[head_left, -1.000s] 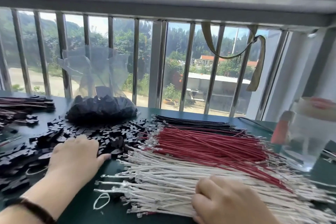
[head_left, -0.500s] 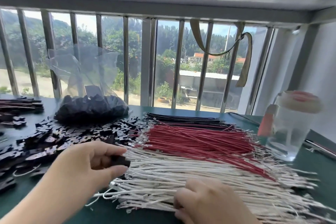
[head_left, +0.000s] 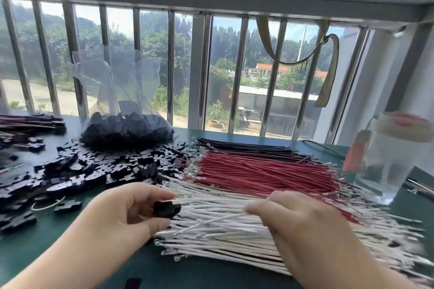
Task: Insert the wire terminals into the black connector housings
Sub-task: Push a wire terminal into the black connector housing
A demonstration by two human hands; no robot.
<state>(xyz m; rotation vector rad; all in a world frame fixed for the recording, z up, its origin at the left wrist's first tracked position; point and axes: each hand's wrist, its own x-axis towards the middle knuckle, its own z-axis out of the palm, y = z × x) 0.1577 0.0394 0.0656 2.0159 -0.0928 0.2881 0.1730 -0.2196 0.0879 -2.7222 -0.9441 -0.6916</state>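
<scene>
The left hand (head_left: 122, 216) pinches one black connector housing (head_left: 166, 209) between thumb and fingers, its open end turned toward the wires. The right hand (head_left: 303, 225) closes its grip on a single white wire (head_left: 211, 220), lifted slightly off the stack; the wire's terminal end (head_left: 175, 232) lies just below the held housing and is not yet in it, though motion blur leaves the tip unclear.

Beyond the left grip, a loose heap of black housings (head_left: 94, 171) spreads across the green bench (head_left: 211, 274), with a clear bag of more housings (head_left: 126, 126) behind it. Beneath and beyond the right grip lie the wire stacks: white wires (head_left: 223, 246) nearest, red wires (head_left: 258, 169) behind them, black wires (head_left: 246, 148) farthest. A clear bottle (head_left: 385, 166) stands farther out past the right grip.

Progress, as judged: this housing appears empty, so the insertion in hand is at its alignment stage. Far off past the left grip, a small pile of what may be finished assemblies (head_left: 28, 124) is visible, too indistinct to confirm. The large remaining stocks suggest most of the work is left.
</scene>
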